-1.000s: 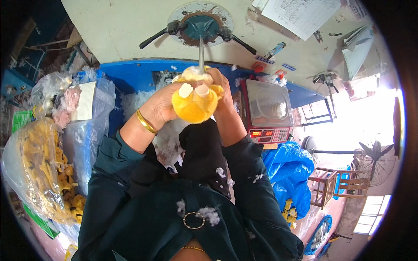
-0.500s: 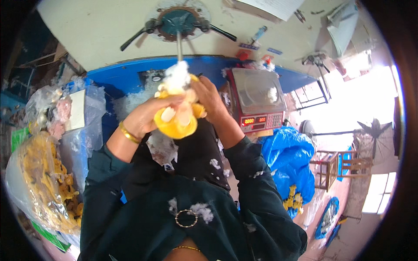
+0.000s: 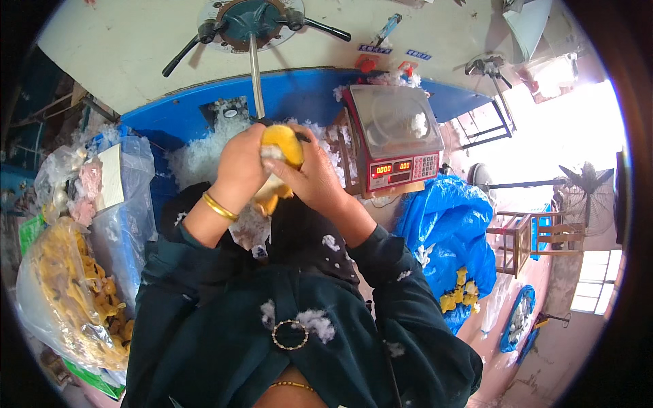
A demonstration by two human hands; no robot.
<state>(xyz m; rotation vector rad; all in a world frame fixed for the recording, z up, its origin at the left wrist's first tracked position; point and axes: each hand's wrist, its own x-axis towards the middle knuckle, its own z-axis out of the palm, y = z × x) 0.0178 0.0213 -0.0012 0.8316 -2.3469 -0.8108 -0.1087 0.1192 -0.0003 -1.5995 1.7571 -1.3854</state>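
A small yellow and white plush toy skin (image 3: 282, 146) is held in front of my lap, just below the end of a thin metal tube (image 3: 255, 75). My left hand (image 3: 239, 162) grips it from the left, fingers curled round it. My right hand (image 3: 316, 175) closes on its other side, with the thumb pressed across the pale part. The toy's rounded yellow end faces up, and small yellow parts hang below my hands. Whether the toy touches the tube I cannot tell.
White stuffing (image 3: 197, 160) lies in the blue tray (image 3: 160, 109) behind my hands. A red scale (image 3: 398, 170) stands right of them. Bags of yellow plush skins (image 3: 68, 272) lie at left. A blue plastic bag (image 3: 445, 231) holds more at right. Black-handled levers (image 3: 326, 28) flank the tube's base.
The toy has been turned over in my hands, and the white stuffing bulging from its top no longer shows. My hands have closed tighter round it. The whole view has shifted slightly.
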